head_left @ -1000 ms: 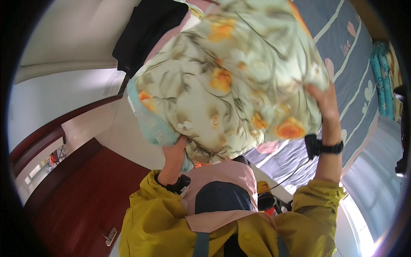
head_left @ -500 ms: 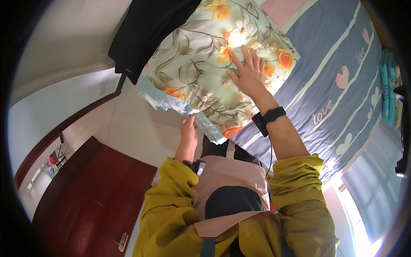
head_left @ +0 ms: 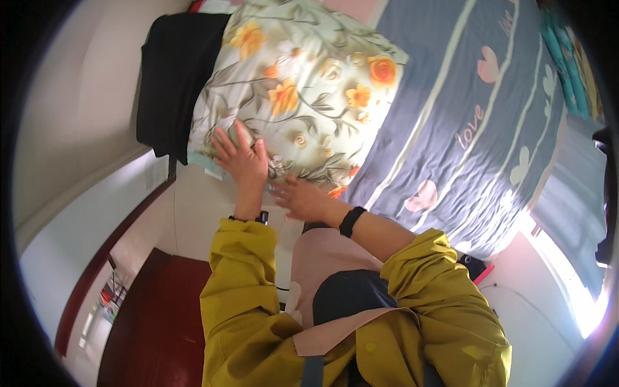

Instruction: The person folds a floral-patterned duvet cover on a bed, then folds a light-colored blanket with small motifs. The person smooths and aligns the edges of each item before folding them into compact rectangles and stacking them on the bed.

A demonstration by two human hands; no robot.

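A floral-printed cloth (head_left: 309, 77) with orange and yellow blooms lies at the far middle on the bed. My left hand (head_left: 244, 164) rests on its near left part with the fingers spread flat. Close to the cloth's near edge is my right hand (head_left: 304, 198), its fingers apart and slightly blurred, with nothing seen in them. Only a small bit of pale blue edging (head_left: 205, 162) shows below the cloth at the left. A black cloth (head_left: 177, 80) lies along its left side.
A grey-blue bedspread (head_left: 445, 116) with white stripes and hearts covers the bed at the right. Teal folded fabric (head_left: 562, 64) is at the far right. A dark red door (head_left: 158, 316) stands at the lower left, and a pale wall (head_left: 80, 90) at the left.
My left hand has let go of the pale blue edging and moved up onto the floral cloth. My right hand has come down and left to the near edge. The view has shifted.
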